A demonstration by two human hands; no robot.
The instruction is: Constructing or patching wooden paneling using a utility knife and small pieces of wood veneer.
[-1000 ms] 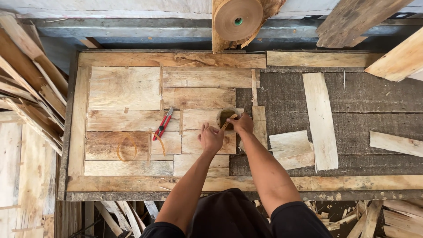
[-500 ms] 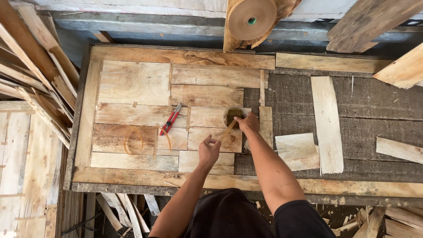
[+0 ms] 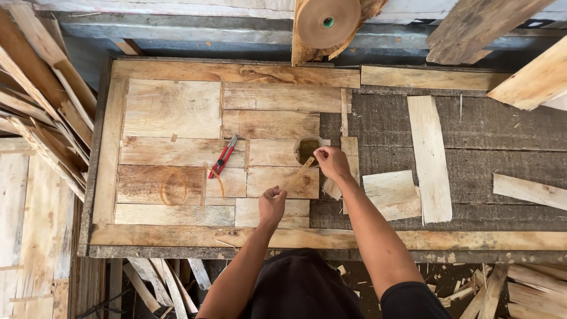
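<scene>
My right hand (image 3: 332, 163) grips a thin wooden stick (image 3: 298, 175) at the rim of a small round cup (image 3: 306, 150) holding a dark liquid. The cup stands on a patchwork of flat wood pieces (image 3: 171, 109) laid inside a board frame (image 3: 236, 72). The stick slants down and left from the cup towards my left hand (image 3: 271, 204). That hand is curled into a fist over the nearest wood pieces, and I see nothing in it. A red utility knife (image 3: 223, 156) lies on the wood left of the cup.
Loose veneer strips (image 3: 429, 156) and offcuts (image 3: 391, 195) lie on the dark mat (image 3: 484, 136) at the right. A brown tape roll (image 3: 328, 20) hangs at the back. Thin loops (image 3: 171, 188) rest on the left pieces. Stacked slats (image 3: 41, 118) crowd the left side.
My left hand has drawn back from beside the cup towards the near edge and closed into a fist. My right hand stays at the cup with the stick.
</scene>
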